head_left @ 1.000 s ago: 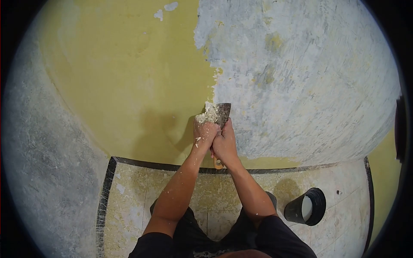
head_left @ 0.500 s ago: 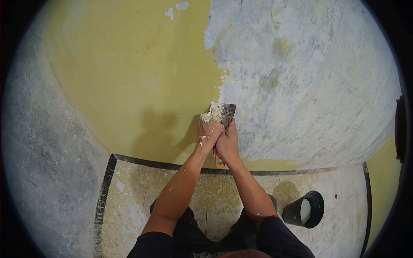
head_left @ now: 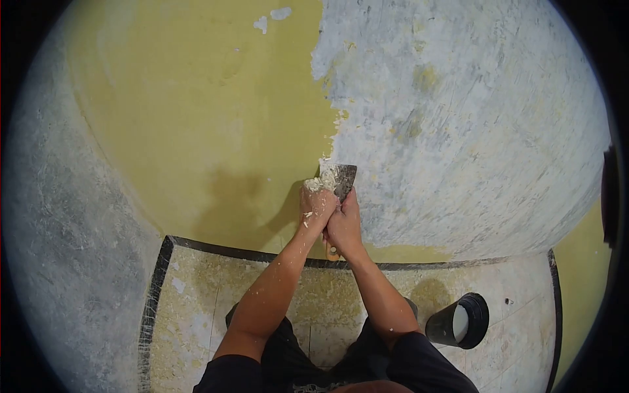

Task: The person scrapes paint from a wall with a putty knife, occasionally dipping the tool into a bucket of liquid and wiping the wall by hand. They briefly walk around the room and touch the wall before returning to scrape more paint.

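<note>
Both of my hands were clamped on the scraper [head_left: 341, 180], pressed against the wall [head_left: 196, 118] at the border between yellow paint and bare grey-white plaster. My left hand [head_left: 317, 204] was closed near the base of the blade, its fingers dusted with loosened paint; my right hand [head_left: 343, 223] was wrapped around the handle just below, the two hands touching. The scraper appeared as a short, flat metal blade, dull grey, wider at its working edge, with an orange handle end showing beneath my right palm. A crumbly pale heap of scrapings [head_left: 321, 181] lay on the blade's left corner and on my left knuckles. I judged the tool light and stiff, the blade with only slight flex, best held as here: one hand low on the handle to drive, the other close to the blade to bear down. The dust could make the handle slippery. The scrapings looked dry, brittle and easily shed. On the speckled floor [head_left: 196, 308] to my right stood a black bucket [head_left: 458, 321], well apart from the hands.
</note>
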A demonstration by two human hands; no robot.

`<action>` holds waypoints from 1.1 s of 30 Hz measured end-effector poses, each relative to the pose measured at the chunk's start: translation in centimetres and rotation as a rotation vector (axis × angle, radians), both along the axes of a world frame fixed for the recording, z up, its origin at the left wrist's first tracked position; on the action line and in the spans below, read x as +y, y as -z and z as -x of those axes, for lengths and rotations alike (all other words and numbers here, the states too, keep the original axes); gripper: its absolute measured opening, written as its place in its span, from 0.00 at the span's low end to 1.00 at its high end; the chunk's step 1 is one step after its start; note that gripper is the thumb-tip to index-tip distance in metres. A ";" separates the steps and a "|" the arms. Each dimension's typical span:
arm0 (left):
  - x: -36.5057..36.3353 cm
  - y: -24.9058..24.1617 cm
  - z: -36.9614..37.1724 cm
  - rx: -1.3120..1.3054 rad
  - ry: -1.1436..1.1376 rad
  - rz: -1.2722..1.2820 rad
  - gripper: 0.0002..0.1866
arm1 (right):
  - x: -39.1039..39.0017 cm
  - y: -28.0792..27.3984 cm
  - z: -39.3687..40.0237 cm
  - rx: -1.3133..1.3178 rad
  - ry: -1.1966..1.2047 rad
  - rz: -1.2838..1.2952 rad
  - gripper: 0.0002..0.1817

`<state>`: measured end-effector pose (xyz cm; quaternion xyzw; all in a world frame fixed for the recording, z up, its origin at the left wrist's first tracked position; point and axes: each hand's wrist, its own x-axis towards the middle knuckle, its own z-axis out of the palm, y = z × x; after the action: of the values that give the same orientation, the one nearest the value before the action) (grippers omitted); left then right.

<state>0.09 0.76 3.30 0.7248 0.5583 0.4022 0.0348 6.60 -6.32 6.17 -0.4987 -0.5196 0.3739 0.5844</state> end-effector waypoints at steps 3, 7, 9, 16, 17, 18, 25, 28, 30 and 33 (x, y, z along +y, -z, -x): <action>0.7 -2.1 0.4 0.043 -0.014 0.205 0.11 | 0.8 -1.3 0.2 0.095 -0.056 0.017 0.10; 1.0 -0.2 0.0 0.129 0.014 0.207 0.11 | -0.2 -0.6 0.2 0.069 -0.044 -0.011 0.09; 1.0 -0.9 0.1 0.042 0.011 0.088 0.11 | 0.1 -1.0 0.4 0.107 -0.052 -0.017 0.09; 0.3 -1.7 0.3 0.255 -0.018 0.074 0.10 | 0.2 -1.3 0.6 0.095 -0.045 -0.050 0.10; 0.6 -2.9 0.4 0.211 -0.012 0.072 0.10 | 0.7 -1.5 0.7 0.137 -0.056 -0.071 0.10; 0.7 -3.9 0.6 0.172 -0.001 0.074 0.10 | 1.1 -1.8 0.9 0.144 -0.056 -0.081 0.10; 1.5 -3.4 0.6 0.161 -0.004 -0.097 0.11 | 0.9 -3.1 1.0 0.135 -0.061 -0.050 0.09; 1.3 -4.4 0.5 -0.373 0.089 0.489 0.12 | 1.0 -2.4 0.6 0.117 -0.064 -0.065 0.09; 1.2 -1.5 0.5 0.205 0.094 0.056 0.12 | 0.6 -2.1 0.5 0.133 -0.067 -0.076 0.10; 2.2 -0.9 0.3 0.176 0.008 -0.097 0.12 | 0.1 -2.6 0.8 0.150 -0.076 -0.003 0.09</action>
<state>-0.21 2.92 4.17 0.7602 0.5364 0.3633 -0.0478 5.80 -6.22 8.80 -0.4483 -0.4934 0.4315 0.6078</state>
